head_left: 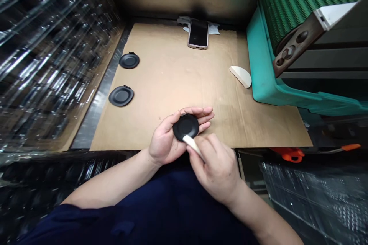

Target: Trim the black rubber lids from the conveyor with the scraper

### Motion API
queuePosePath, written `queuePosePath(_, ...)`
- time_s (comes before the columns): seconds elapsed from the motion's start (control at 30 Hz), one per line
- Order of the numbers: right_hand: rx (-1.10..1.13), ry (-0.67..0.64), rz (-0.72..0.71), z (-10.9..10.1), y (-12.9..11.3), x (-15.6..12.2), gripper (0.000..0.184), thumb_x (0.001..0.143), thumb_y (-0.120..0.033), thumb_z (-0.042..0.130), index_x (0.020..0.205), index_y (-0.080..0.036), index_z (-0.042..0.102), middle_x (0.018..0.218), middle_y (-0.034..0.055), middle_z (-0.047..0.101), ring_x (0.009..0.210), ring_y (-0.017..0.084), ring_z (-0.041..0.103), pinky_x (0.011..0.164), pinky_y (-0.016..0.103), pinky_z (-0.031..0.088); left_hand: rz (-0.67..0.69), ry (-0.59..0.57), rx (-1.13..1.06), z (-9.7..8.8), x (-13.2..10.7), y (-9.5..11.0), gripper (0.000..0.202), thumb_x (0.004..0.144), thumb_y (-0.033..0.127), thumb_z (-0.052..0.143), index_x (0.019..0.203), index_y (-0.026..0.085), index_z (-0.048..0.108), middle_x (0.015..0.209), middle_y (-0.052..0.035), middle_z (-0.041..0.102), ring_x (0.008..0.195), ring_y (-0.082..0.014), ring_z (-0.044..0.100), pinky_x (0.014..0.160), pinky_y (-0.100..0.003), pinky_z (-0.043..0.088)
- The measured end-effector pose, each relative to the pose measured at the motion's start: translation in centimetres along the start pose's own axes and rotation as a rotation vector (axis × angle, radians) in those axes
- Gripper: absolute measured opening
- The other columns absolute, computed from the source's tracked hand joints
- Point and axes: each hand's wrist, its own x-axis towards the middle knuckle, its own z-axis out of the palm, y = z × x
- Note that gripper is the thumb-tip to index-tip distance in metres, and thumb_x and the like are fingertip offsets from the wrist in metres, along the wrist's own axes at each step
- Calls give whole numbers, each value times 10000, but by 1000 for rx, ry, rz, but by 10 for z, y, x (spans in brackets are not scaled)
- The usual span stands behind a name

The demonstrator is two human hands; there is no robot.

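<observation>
Fingers of the right hand point(215, 164) are gripping a pale, off-white, thin-edged piece point(192, 143), pinching it between thumb and curled fingers while its tip is touching the near edge of a matte black, rounded, shallow dish-like disc point(186, 125). That disc is lying in the left hand point(166, 141), which is facing palm up, its thumb bearing on the disc's left rim and its fingers stretching out straight behind and beneath it. Both hands are working just over the near edge of a brown cardboard sheet point(178, 65). Two more tabbed, matte black discs are resting at the sheet's left side, the farther disc point(129, 60) lying behind the nearer disc point(121, 95), the two standing apart. On the right, an off-white half-moon piece point(241, 76) is lying just beside a turquoise plastic crate point(261, 72). At the far edge, a dark-screened phone in a pale case point(198, 34) is lying with crumpled white tissue point(214, 28) showing around it. Clear, glossy plastic trays point(51, 46) are filling the left side.
</observation>
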Motion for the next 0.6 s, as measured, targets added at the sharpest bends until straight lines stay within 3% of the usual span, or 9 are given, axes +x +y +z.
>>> queuePosePath(0.13, 190, -62, -110, -4, -5, -1, 235, 936, -114, 600, 1164, -112, 660, 981, 110, 687, 863, 211, 658, 768, 342, 549, -16, 27, 6, -1, -1, 0, 525, 1025, 447, 310, 1185, 111, 679, 1407, -185, 597, 1317, -321, 570, 1070, -458, 495)
queuePosePath(0.27, 234, 101, -64, -23, 7, -5, 229, 905, -85, 648, 1121, -161, 645, 920, 54, 671, 803, 164, 639, 732, 293, 526, 42, 28, 203, -1, -7, 3, 437, 974, 378, 429, 1319, 184, 613, 1409, -137, 534, 1096, -232, 622, 867, -359, 562)
queuePosePath(0.33, 201, 171, 4, -31, 20, -4, 195, 901, -99, 669, 1073, -189, 646, 900, 23, 653, 763, 136, 615, 705, 269, 501, 192, 23, 530, -3, -11, 5, 506, 945, 341, 567, 1443, 279, 508, 1444, -112, 464, 1103, -216, 596, 903, -365, 551)
queuePosePath(0.47, 152, 246, 187, -33, 53, 4, 63, 912, -230, 704, 962, -216, 668, 850, -10, 636, 745, 128, 598, 697, 267, 471, 698, -29, 1286, -10, -14, 11, 1095, 746, 236, 849, 1585, 472, 188, 1523, -96, 277, 1149, -232, 563, 1055, -468, 505)
queuePosePath(0.53, 186, 259, 316, -28, 69, 10, 115, 919, -336, 703, 937, -225, 683, 844, -11, 656, 760, 145, 611, 709, 281, 473, 834, -47, 1465, -12, -13, 14, 1151, 737, 245, 858, 1592, 475, 123, 1522, -110, 259, 1153, -245, 566, 1054, -491, 518)
queuePosePath(0.6, 269, 235, 467, -22, 81, 14, 208, 919, -441, 691, 936, -234, 695, 838, -14, 678, 750, 154, 619, 689, 284, 479, 872, -50, 1552, -12, -12, 19, 1101, 757, 267, 844, 1589, 424, 140, 1487, -125, 321, 1202, -268, 551, 1048, -492, 526)
